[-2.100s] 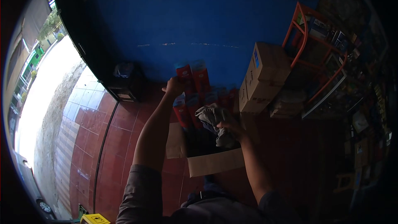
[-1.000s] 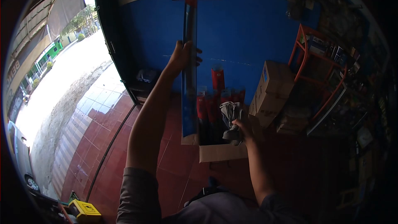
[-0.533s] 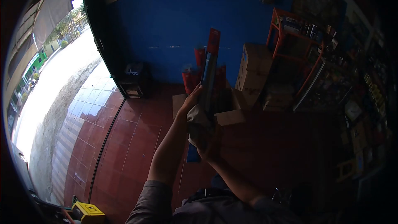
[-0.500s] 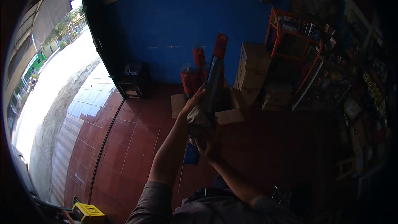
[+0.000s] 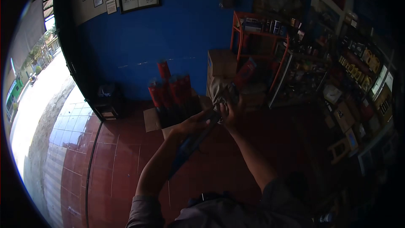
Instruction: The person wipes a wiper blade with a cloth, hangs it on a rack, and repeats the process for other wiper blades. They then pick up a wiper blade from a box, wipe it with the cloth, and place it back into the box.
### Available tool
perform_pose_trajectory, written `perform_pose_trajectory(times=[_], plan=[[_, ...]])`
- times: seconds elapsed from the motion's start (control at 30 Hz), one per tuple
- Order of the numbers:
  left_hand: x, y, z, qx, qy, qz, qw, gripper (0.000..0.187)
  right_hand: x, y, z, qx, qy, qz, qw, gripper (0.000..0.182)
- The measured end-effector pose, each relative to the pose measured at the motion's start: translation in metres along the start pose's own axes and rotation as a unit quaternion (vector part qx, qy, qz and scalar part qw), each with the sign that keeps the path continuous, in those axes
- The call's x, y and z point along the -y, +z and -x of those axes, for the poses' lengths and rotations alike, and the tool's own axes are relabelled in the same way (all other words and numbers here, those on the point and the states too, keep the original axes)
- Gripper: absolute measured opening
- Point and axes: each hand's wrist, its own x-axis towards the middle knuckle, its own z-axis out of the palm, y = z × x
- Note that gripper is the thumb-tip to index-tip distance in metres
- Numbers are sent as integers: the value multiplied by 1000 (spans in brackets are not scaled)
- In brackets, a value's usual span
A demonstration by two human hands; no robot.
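Note:
A long, narrow package (image 5: 246, 74) with a red upper end and a bluish lower end lies slanted across both hands. My left hand (image 5: 190, 125) is closed around its lower part. A crumpled beige cloth (image 5: 218, 89) is bunched against the package's middle, with my right hand (image 5: 230, 116) closed on it; the right fingers are partly lost in shadow. Left of the hands, several similar red-topped packages (image 5: 171, 90) stand upright in an open cardboard box (image 5: 152, 119), and my left forearm passes near its front flap.
Stacked cartons (image 5: 222, 63) and an orange shelf rack (image 5: 259, 33) stand against the blue wall (image 5: 126, 55). To the right is a glass display case (image 5: 299, 74). Dark red tiles (image 5: 118, 164) cover the floor, with a doorway to the street at left.
The package has tilted from nearly upright to a rightward slant, its red end now lower. The cloth and right hand have moved up along it. The camera view has turned right.

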Motion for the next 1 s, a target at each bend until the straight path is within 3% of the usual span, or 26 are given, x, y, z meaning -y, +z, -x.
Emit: perform_pose_trajectory(times=[0.07, 0.17, 0.23, 0.27, 0.33, 0.43, 0.47, 0.5, 0.53, 0.57, 0.63, 0.67, 0.77, 0.8, 0.93, 1.0], plan=[[1, 13, -2, 14, 25, -142, 989, 80, -64, 13, -27, -82, 33, -5, 996, 37], [-31, 27, 18, 45, 23, -235, 971, 85, -116, -11, -63, -75, 53, 40, 995, 34], [-31, 24, 16, 57, 25, -247, 967, 85, -150, -3, -68, -86, 181, 98, 975, 41], [-32, 23, 14, 71, 26, -259, 963, 86, -150, 2, -65, -82, 182, 96, 975, 41], [-30, 23, 0, 63, 4, -261, 963, 84, -144, 15, -58, -120, 344, 89, 927, 51], [-43, 39, -26, 17, 1, -241, 970, 76, -73, 40, -16, -60, 367, -63, 926, 58], [-47, 43, -32, -19, 19, -218, 976, 70, -45, 48, 2, -39, 369, -135, 919, 55], [-36, 40, -39, -20, 17, -218, 976, 70, -5, 38, 10, -48, 305, -123, 943, 47], [-18, 32, -50, -61, 34, -60, 996, 63, 29, 21, 11, -57, 240, -111, 963, 39], [-8, 27, -55, -100, 48, 98, 989, 57, 44, 16, 16, -57, 241, -113, 962, 39], [-10, 29, -52, -136, 68, 118, 981, 56, 65, 13, 26, -48, 363, -351, 862, 36], [-8, 30, -49, -171, 91, 144, 970, 56, 67, 18, 41, -45, 366, -352, 860, 36], [-5, 5, -56, -176, 123, 249, 944, 60, 77, 15, 76, 65, 205, -309, 926, 34], [-18, 3, -49, -189, 108, 197, 956, 63, 91, -2, 77, 95, 172, -296, 935, 35], [-10, -1, -53, -128, 91, 252, 955, 61, 111, -9, 102, 143, 143, -307, 930, 37], [-20, 12, -41, -117, 44, 68, 990, 58, 112, -14, 107, 146, 108, -293, 939, 37]])
